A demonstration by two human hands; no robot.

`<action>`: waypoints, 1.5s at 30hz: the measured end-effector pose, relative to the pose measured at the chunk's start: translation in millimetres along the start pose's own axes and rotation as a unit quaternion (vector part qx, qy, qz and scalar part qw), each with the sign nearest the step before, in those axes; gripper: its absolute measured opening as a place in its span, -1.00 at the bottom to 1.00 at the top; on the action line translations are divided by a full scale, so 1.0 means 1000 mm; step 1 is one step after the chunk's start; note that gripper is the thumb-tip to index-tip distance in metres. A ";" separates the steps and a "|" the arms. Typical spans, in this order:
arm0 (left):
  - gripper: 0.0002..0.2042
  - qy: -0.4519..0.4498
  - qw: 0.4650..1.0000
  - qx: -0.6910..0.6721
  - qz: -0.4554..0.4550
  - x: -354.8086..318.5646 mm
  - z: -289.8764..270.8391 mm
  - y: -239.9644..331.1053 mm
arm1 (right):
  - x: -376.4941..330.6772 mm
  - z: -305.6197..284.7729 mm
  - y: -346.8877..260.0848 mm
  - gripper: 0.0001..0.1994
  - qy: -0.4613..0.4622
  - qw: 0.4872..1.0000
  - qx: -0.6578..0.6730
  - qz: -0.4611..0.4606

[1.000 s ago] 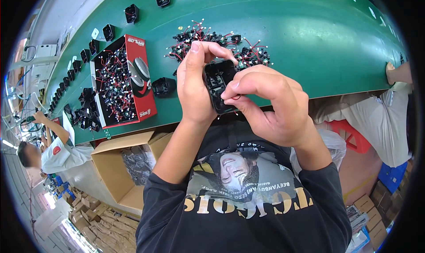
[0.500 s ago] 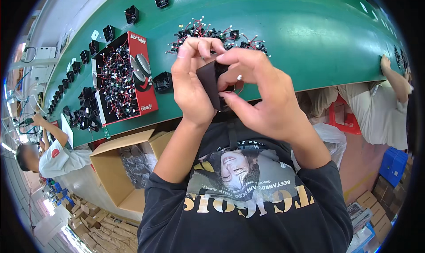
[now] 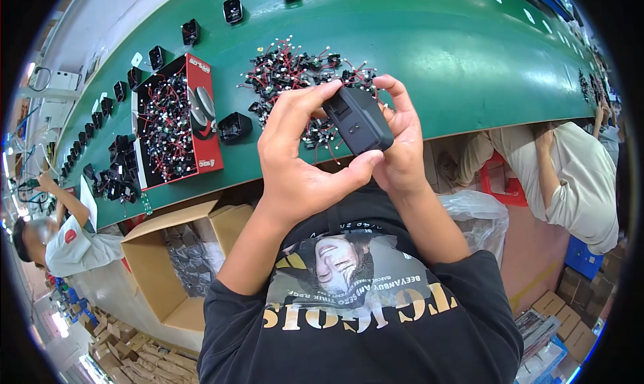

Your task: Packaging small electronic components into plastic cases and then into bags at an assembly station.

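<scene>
Between my two hands, in front of my chest, is a black plastic housing [image 3: 361,123], tilted, with a recess and a small slot on the face turned up. My left hand [image 3: 295,159] grips it with fingertips at its upper end and the thumb at its lower corner. Around its right side my right hand [image 3: 402,146] is closed, with some fingers hidden behind it. Just beyond lies a loose pile of small black parts with red wires and white connectors [image 3: 285,68]. Another black housing [image 3: 235,127] rests left of my hands, its open side showing.
A red box [image 3: 204,119] full of wired parts stands on the green table [image 3: 429,48]. More black housings [image 3: 157,57] line the far left edge. An open cardboard box [image 3: 151,270] with bagged pieces stands below. Co-workers sit at left and right, near a red stool [image 3: 503,182].
The housing has been turned so its outer face with the slot shows. My right hand has moved from its open side to its right side, and my left hand now pinches across it.
</scene>
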State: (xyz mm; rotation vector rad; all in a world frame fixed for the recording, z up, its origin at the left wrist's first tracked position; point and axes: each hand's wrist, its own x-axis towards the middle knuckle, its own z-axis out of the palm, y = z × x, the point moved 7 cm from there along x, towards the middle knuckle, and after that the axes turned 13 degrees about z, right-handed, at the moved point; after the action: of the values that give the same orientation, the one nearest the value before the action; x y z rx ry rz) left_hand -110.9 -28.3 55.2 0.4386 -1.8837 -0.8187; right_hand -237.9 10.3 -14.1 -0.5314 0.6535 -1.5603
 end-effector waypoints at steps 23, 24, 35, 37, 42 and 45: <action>-0.27 -0.055 0.987 0.119 0.090 0.036 0.024 0.029 | 0.009 -0.009 -0.030 -0.26 -0.014 0.999 0.046 -0.026; -0.27 -0.060 0.987 0.115 0.092 0.033 0.028 0.030 | 0.007 -0.007 -0.025 -0.25 -0.005 0.996 0.093 0.003; -0.04 -0.083 0.984 0.146 0.063 0.012 0.013 0.064 | -0.041 0.019 -0.017 -0.21 -0.015 0.981 0.176 0.076; -0.02 -0.076 0.986 0.142 0.047 0.009 0.011 0.064 | -0.045 0.019 -0.016 -0.23 -0.005 0.986 0.150 0.074; -0.08 -0.075 0.990 0.115 0.028 0.007 0.017 0.047 | -0.034 0.012 -0.015 -0.21 0.000 0.991 0.122 0.062; -0.19 -0.074 0.996 0.048 -0.018 0.011 0.021 0.026 | -0.021 -0.002 -0.021 -0.20 -0.001 0.997 0.074 0.035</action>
State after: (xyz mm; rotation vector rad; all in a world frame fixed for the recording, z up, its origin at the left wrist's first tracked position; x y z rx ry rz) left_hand -132.8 -9.0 74.8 0.4846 -2.0632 -0.8059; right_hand -252.7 32.5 -0.7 -0.3943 0.5448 -1.5279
